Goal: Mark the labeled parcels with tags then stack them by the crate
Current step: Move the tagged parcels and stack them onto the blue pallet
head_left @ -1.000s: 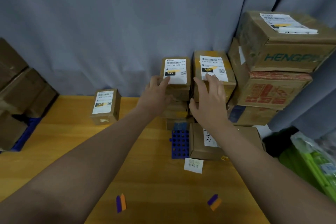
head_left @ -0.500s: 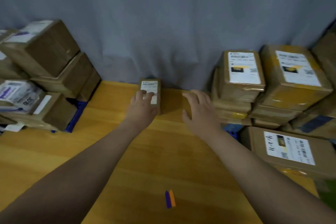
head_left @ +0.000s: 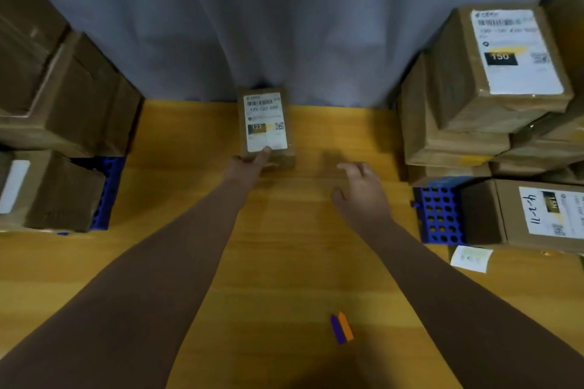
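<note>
A: Where's the parcel we're after?
B: The small parcel [head_left: 265, 126], label reading 122, lies far back on the surface [head_left: 164, 142], its far end against the grey curtain [head_left: 284, 25]. Its long axis runs straight away from the person.
A: And the hands?
B: The left hand [head_left: 248, 166] is on it, gripping the near short end with the thumb on the label's edge; the fingers underneath are hidden. The right hand [head_left: 360, 186] hangs off to the right, apart from the box, fingers loosely curled and holding nothing.
A: So the left is the nearer one.
B: Yes, and the box lies directly ahead of it, so I'd judge a straight pull back along that long axis brings it in. The purple and orange tags [head_left: 342, 328] lie close to the person, well apart from the box, nearer the right arm.
A: And the stacking spot?
B: Probably the right side, where stacked parcels [head_left: 458, 110] sit by the blue crate [head_left: 437, 215], though a second blue crate [head_left: 110, 186] shows on the left too
</note>
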The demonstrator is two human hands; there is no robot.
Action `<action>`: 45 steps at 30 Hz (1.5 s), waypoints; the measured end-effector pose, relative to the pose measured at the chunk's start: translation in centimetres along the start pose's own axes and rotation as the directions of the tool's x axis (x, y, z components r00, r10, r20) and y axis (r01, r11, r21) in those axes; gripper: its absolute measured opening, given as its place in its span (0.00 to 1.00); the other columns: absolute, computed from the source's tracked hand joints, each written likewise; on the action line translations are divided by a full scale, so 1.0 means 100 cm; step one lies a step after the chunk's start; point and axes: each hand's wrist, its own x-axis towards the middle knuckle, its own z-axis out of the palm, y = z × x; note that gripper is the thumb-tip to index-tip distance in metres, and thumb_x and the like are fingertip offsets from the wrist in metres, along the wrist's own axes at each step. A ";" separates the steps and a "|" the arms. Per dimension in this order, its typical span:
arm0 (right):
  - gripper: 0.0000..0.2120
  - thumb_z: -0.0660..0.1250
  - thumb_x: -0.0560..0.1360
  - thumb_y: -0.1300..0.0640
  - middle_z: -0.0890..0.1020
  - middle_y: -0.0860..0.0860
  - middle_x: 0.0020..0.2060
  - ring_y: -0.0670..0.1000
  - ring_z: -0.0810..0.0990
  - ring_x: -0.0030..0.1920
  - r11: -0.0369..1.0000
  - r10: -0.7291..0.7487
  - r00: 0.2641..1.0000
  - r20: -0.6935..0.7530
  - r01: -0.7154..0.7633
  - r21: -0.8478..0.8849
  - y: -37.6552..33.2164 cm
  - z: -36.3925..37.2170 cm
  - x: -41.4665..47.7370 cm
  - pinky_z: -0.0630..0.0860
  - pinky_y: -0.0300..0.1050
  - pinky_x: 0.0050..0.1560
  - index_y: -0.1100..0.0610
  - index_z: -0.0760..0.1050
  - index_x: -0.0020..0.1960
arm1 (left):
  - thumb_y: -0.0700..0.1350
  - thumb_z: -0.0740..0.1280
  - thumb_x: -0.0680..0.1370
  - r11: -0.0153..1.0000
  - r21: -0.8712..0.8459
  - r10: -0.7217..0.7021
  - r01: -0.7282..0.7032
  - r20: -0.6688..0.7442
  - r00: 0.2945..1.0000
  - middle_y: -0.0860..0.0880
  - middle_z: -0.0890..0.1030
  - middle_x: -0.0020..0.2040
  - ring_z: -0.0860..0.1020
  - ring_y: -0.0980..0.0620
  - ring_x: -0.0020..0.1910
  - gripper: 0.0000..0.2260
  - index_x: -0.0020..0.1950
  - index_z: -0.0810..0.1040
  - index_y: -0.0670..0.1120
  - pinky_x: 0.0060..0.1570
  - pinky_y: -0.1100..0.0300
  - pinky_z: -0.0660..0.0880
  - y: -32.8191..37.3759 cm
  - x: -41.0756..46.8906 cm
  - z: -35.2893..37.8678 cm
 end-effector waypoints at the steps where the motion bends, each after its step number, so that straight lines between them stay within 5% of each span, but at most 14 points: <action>1: 0.22 0.62 0.78 0.54 0.67 0.55 0.67 0.56 0.66 0.67 1.000 0.011 1.000 0.000 -0.011 0.010 0.000 0.001 0.002 0.72 0.51 0.61 0.54 0.66 0.71 | 0.60 0.67 0.75 1.000 -0.015 0.015 -0.015 0.017 1.000 0.44 0.72 0.68 0.71 0.42 0.65 0.33 0.72 0.65 0.41 0.54 0.54 0.68 -0.002 0.004 0.000; 6: 0.23 0.63 0.78 0.54 0.66 0.53 0.69 0.55 0.73 0.60 0.978 0.099 0.993 0.072 -0.110 0.178 -0.010 0.012 0.013 0.72 0.44 0.50 0.54 0.65 0.72 | 0.53 0.71 0.75 0.993 -0.103 0.062 -0.061 0.002 0.998 0.48 0.73 0.62 0.73 0.47 0.58 0.30 0.70 0.64 0.41 0.53 0.54 0.70 -0.009 0.006 -0.001; 9: 0.28 0.64 0.78 0.51 0.66 0.50 0.72 0.52 0.69 0.68 0.847 0.150 0.969 0.194 -0.228 0.480 -0.031 0.018 0.022 0.69 0.47 0.64 0.52 0.59 0.75 | 0.48 0.71 0.76 0.988 -0.131 0.085 -0.081 0.020 0.996 0.48 0.71 0.58 0.72 0.51 0.54 0.27 0.68 0.62 0.41 0.49 0.58 0.69 -0.020 -0.005 0.005; 13: 0.27 0.64 0.79 0.53 0.71 0.47 0.69 0.49 0.69 0.67 0.749 0.090 0.951 0.295 -0.260 0.609 -0.047 0.027 0.018 0.68 0.44 0.62 0.49 0.59 0.75 | 0.47 0.72 0.74 0.985 -0.163 0.063 -0.051 0.071 0.995 0.49 0.72 0.50 0.73 0.52 0.47 0.21 0.59 0.64 0.42 0.37 0.63 0.68 -0.033 -0.020 0.011; 20: 0.26 0.67 0.77 0.55 0.75 0.49 0.64 0.46 0.75 0.56 0.723 0.129 0.974 0.187 -0.221 0.655 -0.021 0.017 -0.018 0.72 0.38 0.52 0.52 0.63 0.72 | 0.52 0.72 0.74 0.951 -0.310 0.051 -0.003 0.146 0.988 0.49 0.74 0.51 0.75 0.52 0.52 0.20 0.55 0.66 0.45 0.57 0.51 0.75 -0.044 -0.056 0.025; 24: 0.23 0.69 0.76 0.57 0.77 0.46 0.57 0.41 0.77 0.49 0.704 0.071 0.993 0.094 -0.117 0.700 -0.009 -0.006 -0.040 0.74 0.33 0.47 0.54 0.67 0.69 | 0.44 0.72 0.74 0.862 -0.501 0.150 -0.081 0.099 0.984 0.44 0.76 0.56 0.78 0.48 0.55 0.15 0.47 0.64 0.47 0.55 0.54 0.77 -0.037 -0.091 0.035; 33: 0.23 0.67 0.77 0.59 0.74 0.38 0.51 0.28 0.73 0.49 0.701 -0.157 0.981 -0.113 0.191 0.687 0.038 -0.087 -0.095 0.73 0.26 0.47 0.55 0.65 0.69 | 0.39 0.70 0.75 0.741 -0.552 0.384 -0.381 -0.116 0.916 0.50 0.72 0.51 0.78 0.54 0.48 0.15 0.49 0.62 0.46 0.53 0.56 0.78 -0.008 -0.195 0.076; 40: 0.19 0.64 0.78 0.57 0.75 0.42 0.55 0.33 0.75 0.52 0.661 -0.231 0.923 -0.307 0.380 0.646 0.093 -0.172 -0.130 0.73 0.28 0.48 0.53 0.67 0.68 | 0.44 0.71 0.75 0.614 -0.576 0.557 -0.540 -0.169 0.814 0.49 0.74 0.59 0.79 0.52 0.56 0.18 0.61 0.67 0.49 0.50 0.61 0.78 0.040 -0.271 0.119; 45: 0.17 0.63 0.79 0.57 0.75 0.42 0.52 0.36 0.74 0.51 0.727 -0.195 0.877 -0.439 0.430 0.536 0.135 -0.239 -0.142 0.70 0.24 0.46 0.52 0.68 0.67 | 0.47 0.70 0.76 0.681 -0.545 0.548 -0.489 -0.063 0.834 0.48 0.77 0.54 0.79 0.54 0.49 0.20 0.63 0.66 0.44 0.46 0.61 0.79 0.108 -0.303 0.154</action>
